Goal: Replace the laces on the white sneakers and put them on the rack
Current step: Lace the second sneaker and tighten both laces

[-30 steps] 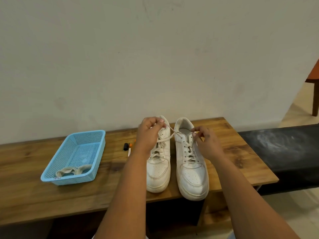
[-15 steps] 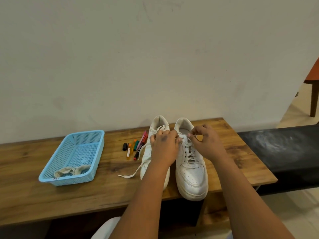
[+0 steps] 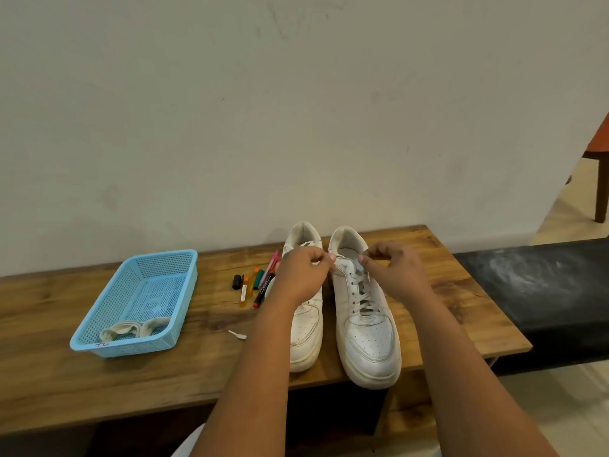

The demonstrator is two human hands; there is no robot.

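Both hands have moved to the right sneaker [image 3: 365,311]; left hand [image 3: 304,275] and right hand [image 3: 392,272] pinch its lace [image 3: 361,293] ends, so unlacing starts.

Two white sneakers [image 3: 336,311] stand side by side, toes toward the wearer; laces [image 3: 361,296] threaded.

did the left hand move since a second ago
Yes. The left hand was over the left sneaker, hiding the markers; it has shifted right toward the right sneaker, uncovering them.
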